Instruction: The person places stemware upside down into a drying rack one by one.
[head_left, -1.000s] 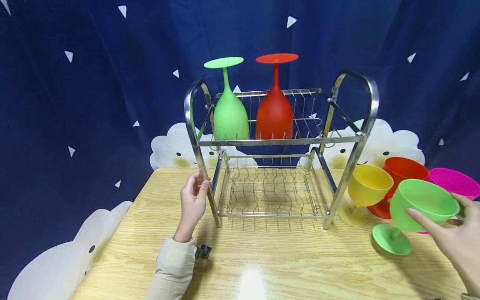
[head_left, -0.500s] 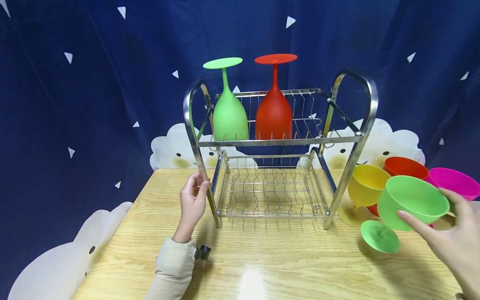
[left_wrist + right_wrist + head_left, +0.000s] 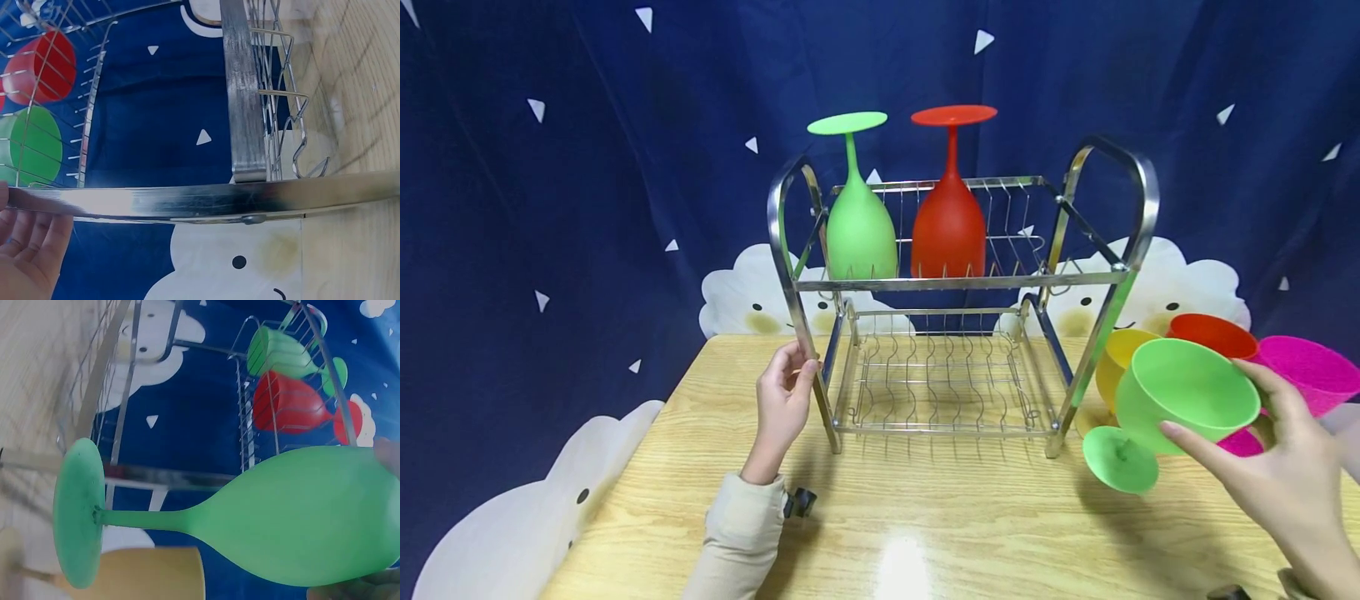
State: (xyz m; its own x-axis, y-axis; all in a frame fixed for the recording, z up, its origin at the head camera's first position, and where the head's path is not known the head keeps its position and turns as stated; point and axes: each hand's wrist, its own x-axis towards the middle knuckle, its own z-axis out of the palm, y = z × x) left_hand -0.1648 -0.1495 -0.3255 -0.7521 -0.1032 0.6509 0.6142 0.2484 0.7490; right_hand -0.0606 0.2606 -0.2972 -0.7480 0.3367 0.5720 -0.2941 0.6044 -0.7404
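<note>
My left hand [image 3: 784, 396] grips the left front post of a two-tier metal dish rack [image 3: 962, 284], thumb and fingers around the post. In my right hand [image 3: 1288, 458] is a light green plastic goblet [image 3: 1187, 392], held by its bowl between thumb and fingers. It is off the table, mouth up and tilted, its foot pointing down and left. The right wrist view shows the goblet's stem and foot [image 3: 78, 512] from the side. On the rack's upper tier, a green goblet [image 3: 861, 233] and a red goblet [image 3: 949, 233] stand upside down, side by side.
Right of the rack stand a yellow goblet [image 3: 1116, 358], a red goblet [image 3: 1213, 333] and a magenta goblet [image 3: 1311, 371], mouths up, partly hidden by the held one. The wooden table [image 3: 985, 517] meets a dark blue curtain [image 3: 625, 208] behind.
My right hand has carried the green goblet leftward toward the rack, so it now covers more of the yellow goblet. The left hand stays on the post.
</note>
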